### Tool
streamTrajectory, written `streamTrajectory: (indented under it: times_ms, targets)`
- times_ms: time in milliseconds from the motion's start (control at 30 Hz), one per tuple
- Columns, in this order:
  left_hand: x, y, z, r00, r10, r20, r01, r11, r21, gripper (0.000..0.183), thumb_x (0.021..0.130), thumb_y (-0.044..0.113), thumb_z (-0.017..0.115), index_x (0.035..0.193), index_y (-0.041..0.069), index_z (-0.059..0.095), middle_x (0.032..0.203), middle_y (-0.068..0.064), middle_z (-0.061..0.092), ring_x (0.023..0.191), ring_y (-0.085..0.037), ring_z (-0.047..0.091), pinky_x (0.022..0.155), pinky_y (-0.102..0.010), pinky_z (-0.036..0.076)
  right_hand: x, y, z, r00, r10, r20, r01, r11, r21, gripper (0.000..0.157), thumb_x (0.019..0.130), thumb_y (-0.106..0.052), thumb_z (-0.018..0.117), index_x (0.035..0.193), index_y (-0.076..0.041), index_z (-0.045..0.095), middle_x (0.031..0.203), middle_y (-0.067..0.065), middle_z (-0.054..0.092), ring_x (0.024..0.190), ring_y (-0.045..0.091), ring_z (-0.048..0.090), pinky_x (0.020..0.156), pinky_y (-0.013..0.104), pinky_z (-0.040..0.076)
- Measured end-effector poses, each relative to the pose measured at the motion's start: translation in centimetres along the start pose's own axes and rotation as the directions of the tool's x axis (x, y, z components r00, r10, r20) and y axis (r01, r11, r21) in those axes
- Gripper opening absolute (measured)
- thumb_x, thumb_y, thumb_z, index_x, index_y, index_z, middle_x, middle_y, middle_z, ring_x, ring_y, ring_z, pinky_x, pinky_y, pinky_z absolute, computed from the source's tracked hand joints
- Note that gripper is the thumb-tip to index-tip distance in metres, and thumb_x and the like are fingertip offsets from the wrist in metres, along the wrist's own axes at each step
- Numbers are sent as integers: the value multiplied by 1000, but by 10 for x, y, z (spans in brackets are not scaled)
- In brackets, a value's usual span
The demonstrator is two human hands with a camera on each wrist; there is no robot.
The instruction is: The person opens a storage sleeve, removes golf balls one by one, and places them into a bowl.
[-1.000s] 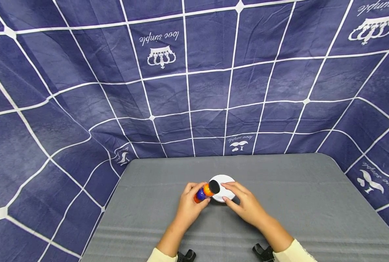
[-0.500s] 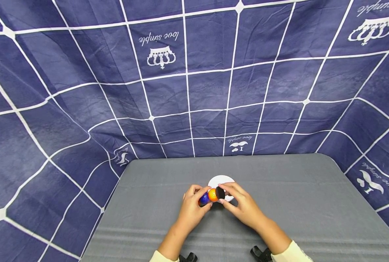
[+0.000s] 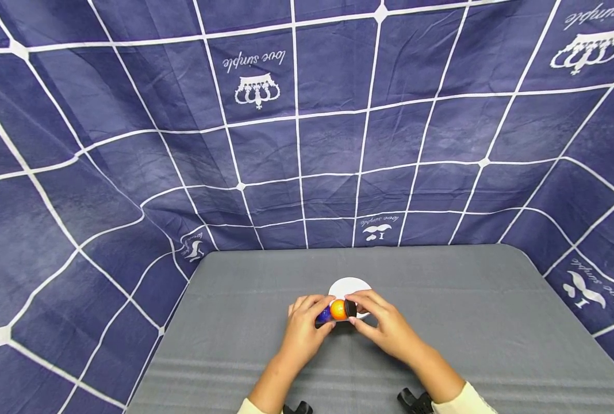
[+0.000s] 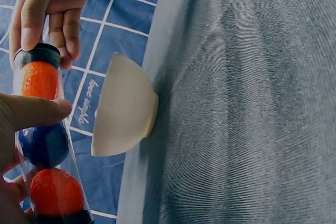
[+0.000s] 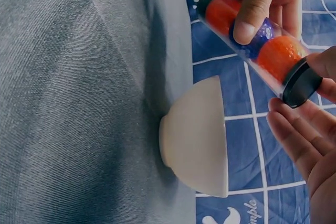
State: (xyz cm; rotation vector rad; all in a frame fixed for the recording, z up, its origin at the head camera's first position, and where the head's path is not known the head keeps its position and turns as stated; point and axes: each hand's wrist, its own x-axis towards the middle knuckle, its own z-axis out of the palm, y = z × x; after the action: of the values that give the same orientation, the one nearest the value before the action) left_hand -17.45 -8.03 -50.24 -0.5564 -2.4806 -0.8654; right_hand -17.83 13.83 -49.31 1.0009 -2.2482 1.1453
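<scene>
Your left hand point(image 3: 303, 326) is clasping the body of a clear, cylindrical plastic tube point(image 5: 258, 44), and your right hand point(image 3: 386, 323) is pinching its black, round end cap point(image 5: 303, 83) between thumb and fingers. Both grips are closing on the object; the tube is lying sideways between your hands, raised above the table and passing just over the near side of the bowl, apart from it. Inside, three glossy balls are sitting in a row: an orange ball point(image 4: 39, 80) beside the pinched cap, a dark blue ball point(image 4: 44, 146) in the middle, and a red-orange ball point(image 4: 56, 192) at the far end, where a second black cap point(image 5: 211, 0) is closing the tube. Below, a plain white, round bowl point(image 5: 197, 137) is standing upright on a table covered in grey cloth point(image 3: 467, 310). Cream sleeves point(image 3: 464, 401) are covering your forearms, with black wrist devices point(image 3: 415, 400) showing beside them. Behind, a navy fabric curtain point(image 3: 333, 141) with white grid lines is hanging around the table.
</scene>
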Motion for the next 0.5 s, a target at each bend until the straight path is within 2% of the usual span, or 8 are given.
streamTrajectory:
  times_ms: [300, 500]
  targets:
    - [0, 0, -2, 999, 35, 20, -34, 999, -40, 53, 71, 12, 91, 120, 19, 73, 110, 1, 71, 105, -20, 66, 96, -44, 48, -1, 0, 0, 1000, -16, 10, 16, 1000, 0, 43, 86, -4, 77, 127, -2, 65, 121, 6, 66, 97, 17, 70, 80, 29, 60]
    - [-1, -2, -1, 999, 38, 32, -37, 999, -31, 52, 71, 13, 91, 120, 18, 73, 110, 2, 71, 104, -19, 66, 96, -43, 48, -2, 0, -1, 999, 22, 26, -22, 1000, -6, 43, 86, -5, 78, 127, -3, 66, 122, 4, 67, 98, 14, 70, 81, 28, 60]
